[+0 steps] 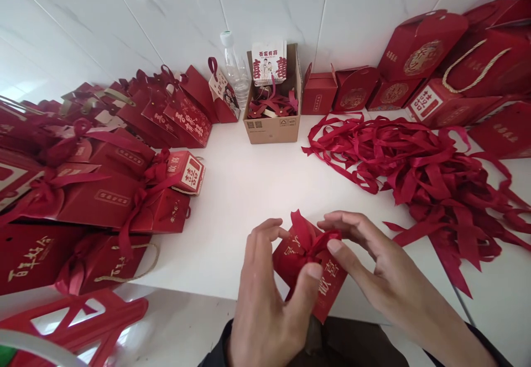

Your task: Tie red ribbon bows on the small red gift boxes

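Observation:
A small red gift box [331,284] with pale lettering sits at the table's near edge, tilted towards me. Its top carries a red ribbon bow [307,239]. My left hand [269,295] wraps the box's left side, the thumb pressed near the knot. On the right, my right hand [373,262] has its thumb against the bow's right loop, with the fingers curved behind it. Part of the box's left face is hidden by my left hand.
Loose red ribbons [415,156] lie heaped on the right. Finished-looking red boxes [108,190] crowd the left, and more red boxes [398,90] line the back right. A cardboard box [271,129] stands by the wall beside a clear bottle [233,68]. Below left is a red plastic stool [103,322].

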`<state>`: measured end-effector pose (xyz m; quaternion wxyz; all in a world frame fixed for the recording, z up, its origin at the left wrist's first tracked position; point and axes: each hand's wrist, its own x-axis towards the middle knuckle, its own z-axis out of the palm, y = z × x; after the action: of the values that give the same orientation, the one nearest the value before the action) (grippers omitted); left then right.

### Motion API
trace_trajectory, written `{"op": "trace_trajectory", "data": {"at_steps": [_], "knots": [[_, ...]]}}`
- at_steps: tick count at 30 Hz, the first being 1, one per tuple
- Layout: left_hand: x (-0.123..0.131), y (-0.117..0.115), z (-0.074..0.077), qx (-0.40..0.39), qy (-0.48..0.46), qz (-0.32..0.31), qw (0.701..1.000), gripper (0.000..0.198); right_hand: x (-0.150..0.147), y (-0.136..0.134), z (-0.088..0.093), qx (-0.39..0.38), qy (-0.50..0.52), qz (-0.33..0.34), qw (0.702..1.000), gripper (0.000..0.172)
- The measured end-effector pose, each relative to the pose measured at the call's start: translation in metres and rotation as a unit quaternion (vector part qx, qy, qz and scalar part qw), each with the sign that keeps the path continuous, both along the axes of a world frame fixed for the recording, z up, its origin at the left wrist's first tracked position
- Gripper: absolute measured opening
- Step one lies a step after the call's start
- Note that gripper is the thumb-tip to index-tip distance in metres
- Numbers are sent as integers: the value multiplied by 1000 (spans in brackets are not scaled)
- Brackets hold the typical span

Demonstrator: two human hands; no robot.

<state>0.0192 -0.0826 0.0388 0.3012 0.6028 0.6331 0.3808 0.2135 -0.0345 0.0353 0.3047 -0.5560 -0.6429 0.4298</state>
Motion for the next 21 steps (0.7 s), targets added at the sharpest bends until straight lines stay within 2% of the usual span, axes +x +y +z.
{"op": "trace_trajectory", "data": {"at_steps": [4,7,11,15,18,21], "knots": [[11,11,1,-60,-72,16,996,16,0,-1,4,-30,-22,7,999,34],[6,9,1,-79,-130,40,988,27,3,-1,4,-31,-15,14,999,34],[-3,-1,-2,-70,-123,25,990,24,3,-3,6,-39,-3,14,999,31],[-12,-11,-15,-51,-104,5,993,28,-1,-1,7,-41,-11,-4,999,35],[-25,-15,-26,-64,-121,-22,990,34,5,-1,-2,-46,-3,-29,999,35],[-37,-15,-29,-46,-153,-92,983,47,17,-3,-22,-27,-4,-46,999,33]]}}
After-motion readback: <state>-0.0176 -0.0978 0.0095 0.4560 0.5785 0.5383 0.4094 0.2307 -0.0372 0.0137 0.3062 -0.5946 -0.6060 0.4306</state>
